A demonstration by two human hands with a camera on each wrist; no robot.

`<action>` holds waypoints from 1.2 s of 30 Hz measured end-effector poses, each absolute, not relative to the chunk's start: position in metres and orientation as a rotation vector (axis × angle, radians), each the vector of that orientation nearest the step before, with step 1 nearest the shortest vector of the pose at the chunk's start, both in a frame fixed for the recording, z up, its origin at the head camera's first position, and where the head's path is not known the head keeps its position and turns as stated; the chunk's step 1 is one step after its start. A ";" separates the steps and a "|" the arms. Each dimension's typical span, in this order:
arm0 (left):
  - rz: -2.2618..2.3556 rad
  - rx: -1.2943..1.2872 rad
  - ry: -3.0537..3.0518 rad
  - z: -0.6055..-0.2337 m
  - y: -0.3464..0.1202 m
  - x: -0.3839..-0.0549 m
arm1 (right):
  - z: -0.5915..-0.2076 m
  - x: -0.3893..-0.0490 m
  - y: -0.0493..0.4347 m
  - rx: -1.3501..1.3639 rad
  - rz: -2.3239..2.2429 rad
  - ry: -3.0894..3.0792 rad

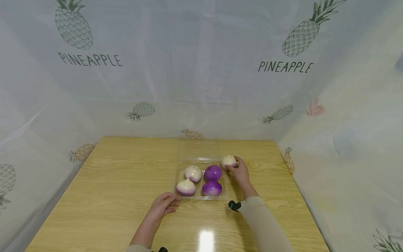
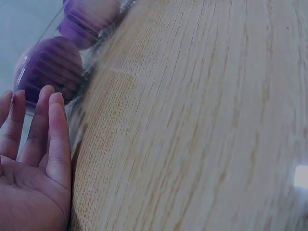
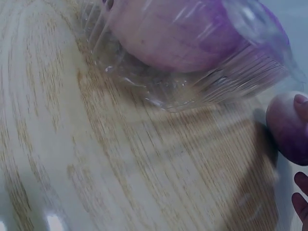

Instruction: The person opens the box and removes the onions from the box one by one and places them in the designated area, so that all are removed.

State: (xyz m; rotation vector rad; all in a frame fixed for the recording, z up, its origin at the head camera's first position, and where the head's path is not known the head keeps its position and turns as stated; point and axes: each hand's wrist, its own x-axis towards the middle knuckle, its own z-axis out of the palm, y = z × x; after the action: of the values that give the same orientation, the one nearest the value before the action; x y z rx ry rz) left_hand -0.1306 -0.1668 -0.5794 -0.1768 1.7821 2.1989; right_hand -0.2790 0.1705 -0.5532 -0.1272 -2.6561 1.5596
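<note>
A clear plastic clamshell box [image 1: 199, 198] stands on the table with its lid [image 1: 199, 149] folded back. Inside are two white-topped turnips [image 1: 193, 173] on the left and two purple-side-up turnips [image 1: 213, 173] on the right. My right hand [image 1: 240, 172] grips another turnip [image 1: 228, 161], white above and purple below, just beyond the box's back right corner; its thumb shows against this turnip [image 3: 284, 126] in the right wrist view. My left hand [image 1: 163, 205] is at the box's front left corner, its fingers [image 2: 58, 144] extended by the clear wall in the left wrist view.
The wooden table [image 1: 126, 168] reaches out on both sides of the box. A pale curtain [image 1: 195, 70] printed with pineapples hangs behind and along the sides. A small dark device [image 1: 234, 205] sits at my right wrist.
</note>
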 end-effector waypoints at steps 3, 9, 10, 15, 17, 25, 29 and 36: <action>2.199 -0.190 1.784 -0.581 -0.166 -0.131 | -0.556 -0.279 0.172 -0.131 1.583 -2.656; 2.199 -0.183 1.803 -0.582 -0.166 -0.131 | -0.560 -0.277 0.176 -0.134 1.636 -2.643; 2.199 -0.182 1.804 -0.582 -0.166 -0.131 | -0.560 -0.276 0.177 -0.135 1.643 -2.638; 2.193 -0.192 1.802 -0.580 -0.166 -0.130 | -0.561 -0.273 0.179 -0.140 1.648 -2.625; 2.190 -0.198 1.803 -0.579 -0.165 -0.130 | -0.562 -0.271 0.180 -0.141 1.643 -2.629; 2.182 -0.212 1.810 -0.580 -0.164 -0.130 | -0.564 -0.268 0.183 -0.148 1.604 -2.649; 2.180 -0.216 1.812 -0.580 -0.165 -0.131 | -0.562 -0.267 0.185 -0.151 1.579 -2.661; 2.179 -0.206 1.810 -0.580 -0.165 -0.131 | -0.554 -0.261 0.190 -0.134 1.597 -2.641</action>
State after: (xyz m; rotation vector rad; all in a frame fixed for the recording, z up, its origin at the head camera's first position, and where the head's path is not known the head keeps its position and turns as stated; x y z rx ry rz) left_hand -0.1309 -0.1647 -0.5804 -0.2057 1.8101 2.1787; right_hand -0.2610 0.1899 -0.5543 -0.1336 -2.6413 1.5974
